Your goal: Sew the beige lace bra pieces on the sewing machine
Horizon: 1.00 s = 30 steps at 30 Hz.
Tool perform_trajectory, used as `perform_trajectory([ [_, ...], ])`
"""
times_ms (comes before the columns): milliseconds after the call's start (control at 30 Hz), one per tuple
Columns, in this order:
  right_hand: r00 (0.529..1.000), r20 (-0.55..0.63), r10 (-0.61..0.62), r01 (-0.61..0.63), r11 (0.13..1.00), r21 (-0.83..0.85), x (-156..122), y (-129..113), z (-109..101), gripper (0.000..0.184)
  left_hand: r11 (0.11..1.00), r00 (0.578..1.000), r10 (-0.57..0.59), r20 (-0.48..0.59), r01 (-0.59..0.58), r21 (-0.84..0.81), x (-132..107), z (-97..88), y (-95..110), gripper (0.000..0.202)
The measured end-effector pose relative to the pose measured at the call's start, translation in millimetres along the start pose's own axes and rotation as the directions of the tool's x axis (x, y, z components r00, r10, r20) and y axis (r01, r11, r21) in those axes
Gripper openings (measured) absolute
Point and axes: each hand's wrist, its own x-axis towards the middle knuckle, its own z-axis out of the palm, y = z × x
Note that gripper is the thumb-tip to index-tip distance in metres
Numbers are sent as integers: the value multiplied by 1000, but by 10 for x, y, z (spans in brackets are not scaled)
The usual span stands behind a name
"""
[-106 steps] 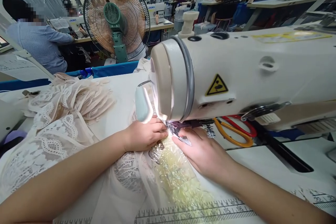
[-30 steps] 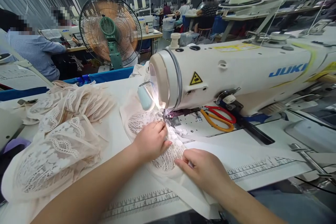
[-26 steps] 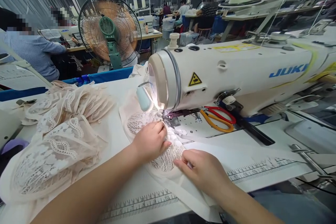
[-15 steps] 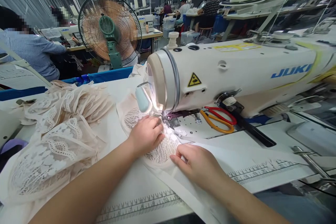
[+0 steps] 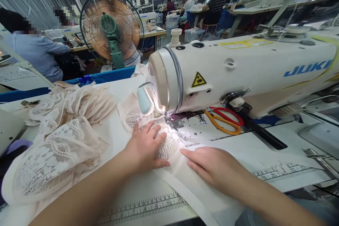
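A cream lace bra piece (image 5: 168, 147) lies under the needle end of a white sewing machine (image 5: 209, 67), lit by its lamp. My left hand (image 5: 143, 148) rests flat on the lace, fingers spread. At the lace's right edge is my right hand (image 5: 215, 167), index finger stretched along the border and the thumb apart below it. A pale strip of fabric (image 5: 182, 190) trails from the piece toward the table's front edge. The needle and presser foot are hard to make out behind the light-blue guard (image 5: 144, 100).
A pile of cream lace pieces (image 5: 60, 137) covers the table's left side. Orange-and-red-handled scissors (image 5: 225, 122) lie beneath the machine arm, beside a black lever (image 5: 265, 136). A ruler strip (image 5: 148, 206) runs along the front. Beyond stand a fan (image 5: 111, 28) and seated people.
My left hand has slid back from the needle area and spread its fingers. My right hand has shifted right, and its bent fingers have straightened. The view has turned slightly.
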Motion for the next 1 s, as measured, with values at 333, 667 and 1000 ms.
perform_trajectory([
  [333,999,-32,-25,22,996,-82,274,-19,-36,29,999,995,36,-90,-34,25,83,20,-319,77],
  [667,978,189,91,-62,986,-152,398,-174,-213,46,918,943,60,-328,77,389,22,-96,-110,50],
  [1000,953,276,127,-72,977,-202,431,-228,-289,52,914,964,159,-211,-64,400,-215,192,144,41],
])
